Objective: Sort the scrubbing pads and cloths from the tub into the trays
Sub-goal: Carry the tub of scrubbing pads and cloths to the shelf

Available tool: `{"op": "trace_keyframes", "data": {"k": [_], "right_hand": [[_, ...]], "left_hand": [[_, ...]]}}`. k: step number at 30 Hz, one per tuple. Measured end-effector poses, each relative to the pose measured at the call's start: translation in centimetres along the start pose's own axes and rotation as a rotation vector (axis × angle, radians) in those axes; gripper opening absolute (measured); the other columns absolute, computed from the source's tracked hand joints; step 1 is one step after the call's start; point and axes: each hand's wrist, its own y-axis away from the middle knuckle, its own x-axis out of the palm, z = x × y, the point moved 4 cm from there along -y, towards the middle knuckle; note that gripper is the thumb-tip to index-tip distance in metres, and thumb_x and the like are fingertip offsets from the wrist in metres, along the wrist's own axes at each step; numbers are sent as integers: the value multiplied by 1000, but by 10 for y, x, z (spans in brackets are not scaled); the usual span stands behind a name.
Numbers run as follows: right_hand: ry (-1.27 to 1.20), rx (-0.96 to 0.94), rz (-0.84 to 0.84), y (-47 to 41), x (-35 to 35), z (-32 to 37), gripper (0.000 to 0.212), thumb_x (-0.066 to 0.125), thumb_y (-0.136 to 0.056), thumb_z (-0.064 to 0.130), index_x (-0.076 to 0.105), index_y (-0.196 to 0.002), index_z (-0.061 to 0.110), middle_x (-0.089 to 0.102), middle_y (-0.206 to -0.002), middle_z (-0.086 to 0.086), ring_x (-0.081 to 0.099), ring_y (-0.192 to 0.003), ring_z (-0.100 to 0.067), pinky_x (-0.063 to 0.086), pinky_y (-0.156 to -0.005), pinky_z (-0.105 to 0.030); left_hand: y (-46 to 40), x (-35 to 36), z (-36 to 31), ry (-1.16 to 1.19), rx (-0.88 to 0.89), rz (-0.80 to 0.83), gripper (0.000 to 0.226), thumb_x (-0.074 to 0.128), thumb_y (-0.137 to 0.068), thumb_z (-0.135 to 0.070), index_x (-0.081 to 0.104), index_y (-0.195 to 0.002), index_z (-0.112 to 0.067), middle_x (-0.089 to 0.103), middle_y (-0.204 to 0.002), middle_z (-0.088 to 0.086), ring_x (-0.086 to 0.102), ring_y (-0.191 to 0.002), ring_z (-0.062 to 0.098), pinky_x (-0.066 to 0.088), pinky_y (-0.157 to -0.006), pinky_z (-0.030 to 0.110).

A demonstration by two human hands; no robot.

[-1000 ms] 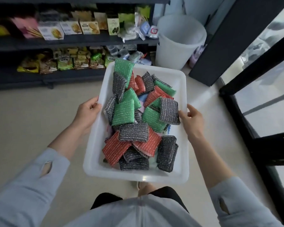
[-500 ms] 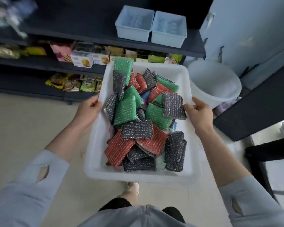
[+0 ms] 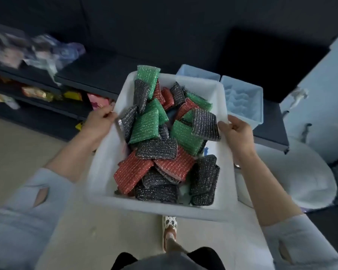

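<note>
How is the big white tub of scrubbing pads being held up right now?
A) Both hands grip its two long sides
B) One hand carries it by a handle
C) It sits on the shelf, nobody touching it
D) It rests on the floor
A: the left hand and right hand each grip a long rim of the white tub, held above the floor.

Nothing here can be read: the packets (image 3: 39, 92) on the dark shelves (image 3: 70, 106) at the left are blurred down to patches of yellow, pink and gold, with no lettering that comes through. The scrubbing pads (image 3: 144, 124) in the white tub (image 3: 103, 158) carry only glittery stripes, and the pale blue trays (image 3: 242, 102) bear no print or label.
</note>
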Motion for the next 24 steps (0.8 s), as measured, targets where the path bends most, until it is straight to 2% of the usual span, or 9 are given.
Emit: {"op": "trace_keyframes", "data": {"k": [2,4,6,8,10,15,19,21,24], "right_hand": [[22,-54,41,-37,19,20,26,65,-91,20,65,-117,19,66,-79,2,60,-68,-21,57,-71,-42],[27,-108,78,-70,39,41,11,65,-88,21,65,-98,26,65,-74,2,60,-68,-24,57,-71,-48],[39,-122,103,-101,60,56,10,65,-79,32,65,-88,27,69,-78,-5,65,-71,-29,57,-70,-54],[36,-129,131,-133,84,67,27,63,-70,43,67,-93,29,72,-83,-5,69,-76,-30,57,-69,-55],[34,-149,153,-159,109,79,31,63,-68,45,69,-95,30,72,-82,-2,69,-75,-28,57,-68,-54],[-7,-123,165,-212,174,99,25,67,-84,28,67,-108,23,69,-80,-4,68,-78,-33,57,-71,-53],[-43,-61,100,-248,223,105,13,66,-89,19,65,-92,32,64,-71,-2,60,-70,-28,54,-71,-52],[-1,-41,69,-262,244,106,14,65,-87,22,66,-93,34,69,-78,-10,64,-71,-36,55,-70,-51],[58,15,26,-277,267,102,18,64,-87,24,67,-104,27,73,-88,-9,68,-79,-32,58,-72,-49]], "left_hand": [[-29,-6,-15,-4,19,-64,38,52,-99,-10,51,-137,-7,52,-131,-1,48,-120,13,32,-105,20],[-56,-13,-31,-9,31,-117,38,50,-99,-8,50,-138,-5,51,-128,-1,46,-115,9,31,-97,13],[-82,-24,-38,-9,33,-169,39,51,-99,-8,50,-138,-4,52,-132,1,47,-116,10,32,-97,13],[-106,-36,-43,-7,20,-207,38,51,-99,-7,50,-137,-4,53,-128,0,48,-114,9,32,-95,13],[-134,-47,-47,4,20,-241,37,50,-99,-6,51,-136,-4,53,-121,-2,47,-110,8,33,-92,13],[-225,-69,-41,-42,12,-243,40,52,-99,-10,49,-138,-5,49,-138,-1,42,-116,6,27,-100,13],[-306,-76,-37,-59,11,-171,41,50,-100,-10,46,-141,-5,44,-147,7,40,-129,11,25,-101,13],[-342,-77,-32,-69,8,-124,41,49,-100,-10,45,-141,-5,44,-147,8,41,-131,15,25,-102,14],[-388,-74,-26,-109,10,-36,41,48,-101,-11,46,-141,-6,46,-145,8,42,-127,12,27,-106,19]]}}
